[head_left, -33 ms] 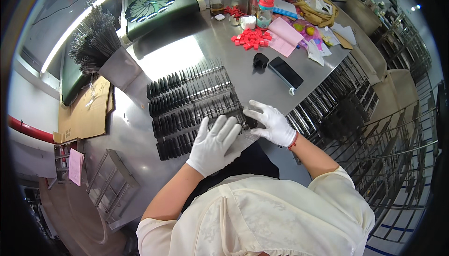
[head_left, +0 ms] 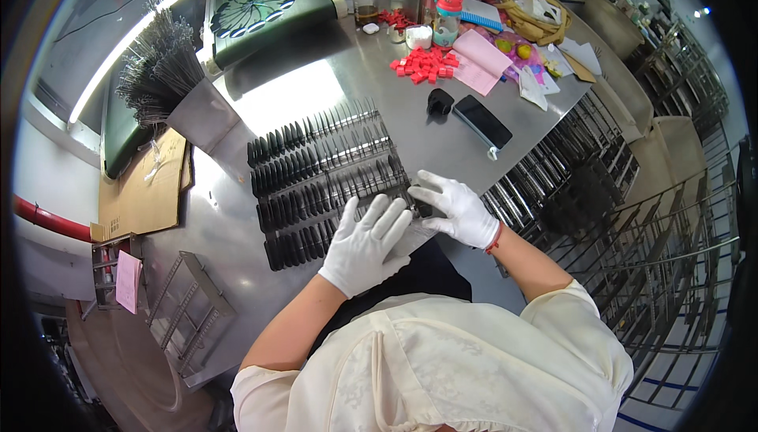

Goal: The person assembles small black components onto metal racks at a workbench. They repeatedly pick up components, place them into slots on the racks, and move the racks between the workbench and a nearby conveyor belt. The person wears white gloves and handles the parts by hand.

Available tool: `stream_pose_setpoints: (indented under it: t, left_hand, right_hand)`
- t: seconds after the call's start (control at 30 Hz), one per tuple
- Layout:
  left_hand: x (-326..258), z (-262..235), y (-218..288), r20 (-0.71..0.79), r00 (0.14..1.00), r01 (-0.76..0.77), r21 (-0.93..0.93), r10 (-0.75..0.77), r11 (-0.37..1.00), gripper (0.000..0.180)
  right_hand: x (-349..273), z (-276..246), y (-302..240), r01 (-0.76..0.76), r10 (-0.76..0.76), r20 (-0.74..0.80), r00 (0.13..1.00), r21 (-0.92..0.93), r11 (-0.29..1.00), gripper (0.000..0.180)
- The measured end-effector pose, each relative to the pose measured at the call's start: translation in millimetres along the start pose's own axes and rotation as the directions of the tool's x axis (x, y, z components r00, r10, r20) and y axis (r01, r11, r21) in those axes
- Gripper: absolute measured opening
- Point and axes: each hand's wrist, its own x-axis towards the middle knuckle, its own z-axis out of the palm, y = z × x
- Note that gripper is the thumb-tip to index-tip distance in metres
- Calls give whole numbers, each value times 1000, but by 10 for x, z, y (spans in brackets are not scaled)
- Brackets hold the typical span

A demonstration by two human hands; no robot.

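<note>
Rows of dark, pointed, knife-like pieces with thick black ends (head_left: pixel 296 195) stand in a metal rack (head_left: pixel 359 187) on the steel table. My left hand (head_left: pixel 362 246), in a white glove, is flat with its fingers stretched over the right part of the front row, which it partly hides. At the rack's right end is my right hand (head_left: pixel 462 212), also gloved. Its thumb and fingers are apart on either side of a small dark part (head_left: pixel 424 206) there; whether they touch it I cannot tell.
Beyond the rack lie a phone (head_left: pixel 483 122), a black roundish object (head_left: pixel 440 103) and red plastic pieces (head_left: pixel 426 65). To the left stands a metal bin (head_left: pixel 204 116) of thin dark rods. Wire racks (head_left: pixel 671 250) fill the right side; an empty metal frame (head_left: pixel 189 306) lies front left.
My left hand has shifted very slightly to the right, its fingers a little more apart. The right fingertips have moved slightly left. The rack has not moved.
</note>
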Motion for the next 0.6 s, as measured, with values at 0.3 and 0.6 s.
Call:
stream_pose_setpoints:
  t: [0.3, 0.6]
  left_hand:
    - [-317, -370, -152, -11, 979, 202, -20, -202, 979, 70]
    - [-1026, -370, -514, -498, 692, 407, -329, -523, 852, 54]
  right_hand:
    - [87, -95, -12, -269, 237, 127, 963, 404, 874, 68]
    - [240, 146, -380, 168, -171, -147, 974, -34, 985, 63]
